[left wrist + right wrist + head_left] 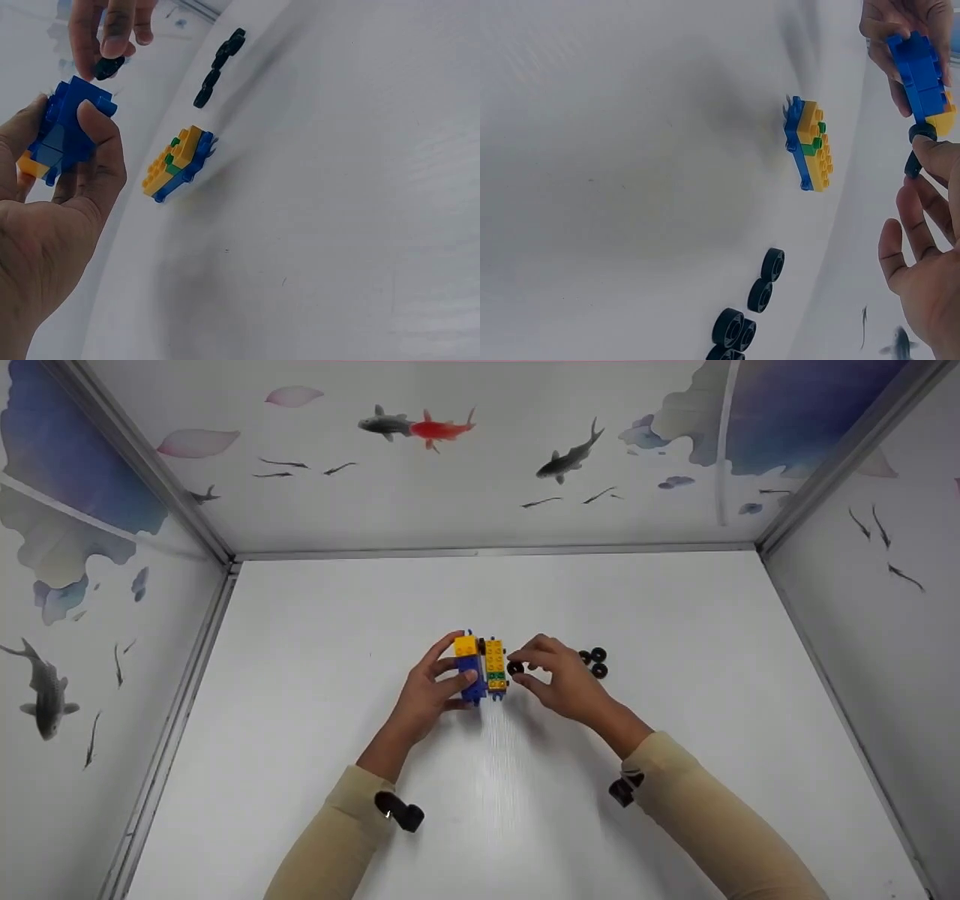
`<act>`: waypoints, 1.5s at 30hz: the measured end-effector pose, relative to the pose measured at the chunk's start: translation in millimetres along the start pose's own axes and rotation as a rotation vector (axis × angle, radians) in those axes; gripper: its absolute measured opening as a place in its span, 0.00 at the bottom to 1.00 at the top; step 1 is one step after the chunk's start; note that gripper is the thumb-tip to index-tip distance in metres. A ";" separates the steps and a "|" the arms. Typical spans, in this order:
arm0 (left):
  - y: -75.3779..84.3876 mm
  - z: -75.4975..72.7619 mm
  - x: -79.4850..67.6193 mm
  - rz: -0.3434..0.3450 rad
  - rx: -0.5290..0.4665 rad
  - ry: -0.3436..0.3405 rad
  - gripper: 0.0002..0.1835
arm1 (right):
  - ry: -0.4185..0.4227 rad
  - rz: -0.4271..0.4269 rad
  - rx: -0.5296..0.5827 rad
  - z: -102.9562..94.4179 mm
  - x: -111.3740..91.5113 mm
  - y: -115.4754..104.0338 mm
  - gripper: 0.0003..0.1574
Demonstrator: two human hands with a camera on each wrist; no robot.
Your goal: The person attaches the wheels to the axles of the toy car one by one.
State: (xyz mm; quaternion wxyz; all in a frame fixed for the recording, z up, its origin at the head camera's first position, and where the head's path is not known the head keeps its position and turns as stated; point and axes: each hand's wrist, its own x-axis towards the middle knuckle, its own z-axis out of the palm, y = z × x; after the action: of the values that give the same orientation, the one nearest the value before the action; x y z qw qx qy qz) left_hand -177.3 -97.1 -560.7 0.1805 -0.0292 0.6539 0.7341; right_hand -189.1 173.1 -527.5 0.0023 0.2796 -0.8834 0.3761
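My left hand (pixel 422 699) grips a toy-brick vehicle (pixel 468 667) with blue bricks and a yellow brick at its far end. One black wheel (pixel 922 133) sits on its side, beside the yellow brick. My right hand (pixel 574 681) pinches another small black wheel (pixel 109 68) between thumb and fingertips, close to the vehicle. Right next to the held vehicle in the head view, a second brick vehicle (pixel 494 654) stands on the table. It has yellow and green bricks on a blue base, with short blue pegs along its side.
Several loose black wheels (pixel 598 662) lie on the white table (pixel 337 622) to the right, partly behind my right hand in the head view. Two of them (pixel 767 280) touch in the right wrist view. Walls with painted fish (pixel 568 460) enclose the table's back and sides.
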 end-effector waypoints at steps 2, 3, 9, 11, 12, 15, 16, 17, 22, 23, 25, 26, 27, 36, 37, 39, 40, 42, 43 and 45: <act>0.3 0.0 -0.2 0.001 -0.004 0.001 0.40 | -0.004 0.000 0.015 1.1 0.4 -0.5 0.19; 0.5 0.0 -0.4 0.003 -0.007 0.002 0.40 | -0.007 0.003 0.022 1.7 0.6 -0.7 0.19; 0.0 -0.2 -0.1 0.011 -0.014 -0.004 0.43 | -0.026 0.012 0.031 5.6 1.8 -2.9 0.19; 0.0 0.1 0.0 0.011 -0.016 -0.006 0.43 | -0.036 0.005 0.046 6.6 2.1 -4.1 0.19; 0.0 0.4 -0.1 0.010 -0.017 -0.006 0.43 | -0.042 0.004 0.053 7.0 2.1 -4.5 0.19; 0.3 1.3 -0.6 0.008 -0.018 -0.004 0.41 | -0.061 -0.004 0.078 8.6 2.1 -5.6 0.20; 0.4 1.5 -0.9 0.008 -0.017 -0.005 0.41 | -0.067 -0.004 0.089 9.2 2.2 -5.7 0.20; 0.2 1.8 -0.9 0.007 -0.018 -0.004 0.40 | -0.074 -0.003 0.097 9.8 2.2 -6.0 0.20; -0.5 2.1 -0.7 0.009 -0.019 -0.010 0.39 | -0.101 0.009 0.141 13.3 2.1 -6.1 0.20; -0.9 2.0 -0.4 0.009 -0.021 -0.011 0.39 | -0.105 0.010 0.150 13.7 2.0 -6.5 0.20; -1.4 2.0 -0.3 0.010 -0.025 -0.014 0.39 | -0.113 0.011 0.169 14.7 1.9 -7.3 0.19; -1.6 2.0 -0.3 0.010 -0.026 -0.016 0.39 | -0.114 0.010 0.176 15.3 2.1 -7.6 0.19; -1.8 1.9 -0.4 0.011 -0.028 -0.018 0.40 | -0.117 0.009 0.187 15.6 2.1 -8.1 0.19; -2.1 3.0 -1.2 0.014 -0.035 -0.021 0.40 | -0.143 0.032 0.240 18.3 2.5 -8.6 0.19; -2.3 3.2 -1.2 0.014 -0.039 -0.022 0.40 | -0.142 0.032 0.243 18.5 2.5 -8.4 0.19; -2.5 3.6 -1.7 0.016 -0.049 -0.025 0.40 | -0.141 0.032 0.245 19.1 2.7 -8.0 0.19; -2.8 3.7 -1.7 0.018 -0.052 -0.026 0.41 | -0.139 0.031 0.246 19.8 2.7 -7.4 0.19; -3.4 3.8 -1.7 0.020 -0.057 -0.029 0.41 | -0.137 0.033 0.251 20.8 2.5 -6.6 0.19; -3.9 3.8 -1.4 0.023 -0.060 -0.031 0.41 | -0.137 0.034 0.251 21.1 2.3 -6.3 0.19; -4.3 3.9 -1.2 0.026 -0.063 -0.033 0.41 | -0.136 0.037 0.244 21.5 1.9 -6.0 0.19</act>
State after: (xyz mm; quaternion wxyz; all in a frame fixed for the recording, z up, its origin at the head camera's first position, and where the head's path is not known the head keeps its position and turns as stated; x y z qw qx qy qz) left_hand -174.1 -93.3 -563.8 0.1807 -0.0141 0.6279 0.7569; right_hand -183.3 154.5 -538.6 -0.0985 0.2864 -0.8342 0.4608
